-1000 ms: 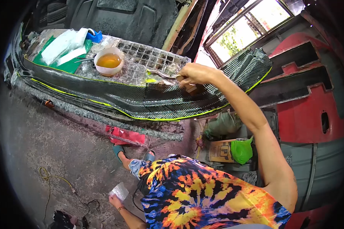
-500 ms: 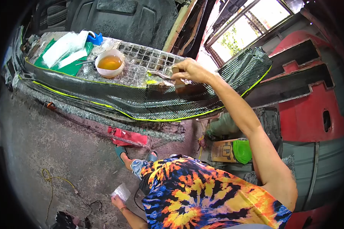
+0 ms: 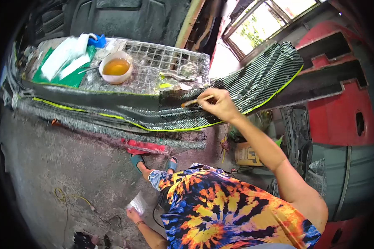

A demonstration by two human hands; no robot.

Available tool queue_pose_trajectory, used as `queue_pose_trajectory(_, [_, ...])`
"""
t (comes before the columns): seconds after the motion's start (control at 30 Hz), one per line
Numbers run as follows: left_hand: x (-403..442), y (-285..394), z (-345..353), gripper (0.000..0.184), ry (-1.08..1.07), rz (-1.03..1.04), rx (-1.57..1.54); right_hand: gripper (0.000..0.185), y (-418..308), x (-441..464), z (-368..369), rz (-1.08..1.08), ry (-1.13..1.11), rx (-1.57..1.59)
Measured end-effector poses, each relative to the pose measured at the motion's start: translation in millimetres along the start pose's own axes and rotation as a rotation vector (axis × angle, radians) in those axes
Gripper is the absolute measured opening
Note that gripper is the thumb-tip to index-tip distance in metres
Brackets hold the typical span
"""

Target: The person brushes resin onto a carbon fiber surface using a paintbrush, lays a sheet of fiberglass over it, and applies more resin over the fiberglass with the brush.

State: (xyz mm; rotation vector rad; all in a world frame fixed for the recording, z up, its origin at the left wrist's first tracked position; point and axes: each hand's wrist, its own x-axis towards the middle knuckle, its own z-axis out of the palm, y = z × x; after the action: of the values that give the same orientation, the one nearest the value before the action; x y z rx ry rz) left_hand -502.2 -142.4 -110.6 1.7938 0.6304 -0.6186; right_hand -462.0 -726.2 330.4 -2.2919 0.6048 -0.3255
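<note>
My right hand (image 3: 217, 103) is closed around the handle of a brush (image 3: 192, 102). Its bristle end touches the black woven carbon-fibre cloth (image 3: 259, 79), which lies over a long curved panel edged in yellow-green. Left of the brush the cloth looks darker and glossier; its right end is paler, with raised folds. Down by my side, my left hand (image 3: 134, 215) grips a crumpled whitish translucent sheet (image 3: 139, 204). Behind the panel stands a white bowl (image 3: 127, 76) of amber liquid.
White cloth pieces (image 3: 62, 58) lie on a green sheet (image 3: 41, 76), beside a blue tape dispenser (image 3: 97, 40). Scissors-like metal tools (image 3: 176, 77) rest near a wire grid (image 3: 153, 56). Red panels (image 3: 332, 112) stand at right; a yellow cord (image 3: 77, 196) lies on the floor.
My right hand has come down and nearer, bringing the brush from above the panel's back edge onto the cloth. My left hand still holds the sheet.
</note>
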Motion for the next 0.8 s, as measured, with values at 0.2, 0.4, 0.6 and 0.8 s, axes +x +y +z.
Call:
queue_pose_trajectory(0.2, [9.5, 32.8, -27.3, 0.013, -0.067, 0.018, 0.184, 0.014, -12.6, -22.7, -12.1, 0.141, 0.215, -0.160])
queue_pose_trajectory(0.4, [47.8, 59.0, -55.2, 0.016, -0.124, -0.042, 0.148, 0.014, -22.4, -27.2, -59.5, 0.354, 0.296, -0.235])
queue_pose_trajectory(0.6, [82.5, 113.9, -62.1, 0.020, -0.135, -0.021, 0.065, 0.015, -16.8, -25.9, -87.8, 0.341, 0.341, -0.303])
queue_pose_trajectory(0.8, [128.1, 152.9, -56.4, 0.019, -0.138, 0.118, 0.295, 0.014, -26.9, -7.7, -104.8, 0.384, 0.354, -0.498])
